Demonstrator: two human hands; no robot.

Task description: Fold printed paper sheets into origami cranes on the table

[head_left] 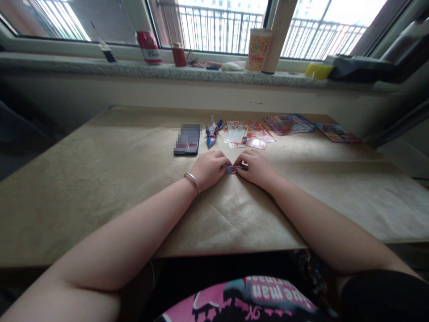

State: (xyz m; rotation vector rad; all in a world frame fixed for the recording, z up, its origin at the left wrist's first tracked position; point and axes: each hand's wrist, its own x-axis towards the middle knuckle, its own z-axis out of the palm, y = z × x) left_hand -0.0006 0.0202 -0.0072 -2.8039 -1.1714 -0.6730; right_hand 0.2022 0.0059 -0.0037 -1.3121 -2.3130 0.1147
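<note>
On far sill [208,74], toward left: small dark bottle [109,55] w/ thin stick, then red-and-white can [149,48], then red container [178,56] w/ gold-tone cap. Nearer, on table [100,192], left of centre: phone [188,142], lying flat (partly pixelated). Just right of phone: blue folded paper [211,135] w/ pointed ends.

Nearer than those: left hand [210,171], w/ silver-coloured bangle [192,180] at wrist, thumb & fingers pinched narrow on left end of small printed strip [231,170]. Btwn both hands, near centre of table: same printed strip, prob. folded paper, though too small & half covered to be sure. On its right end: right hand [256,169], also in narrow pinch.

Just beyond right hand: orange-and-white cards [246,133], overlapping. On sill behind: patterned cup [258,50]. Farther right, on table: colourful printed sheets [301,123], then separate booklet [337,133]. On sill above: yellow item [318,70].
</note>
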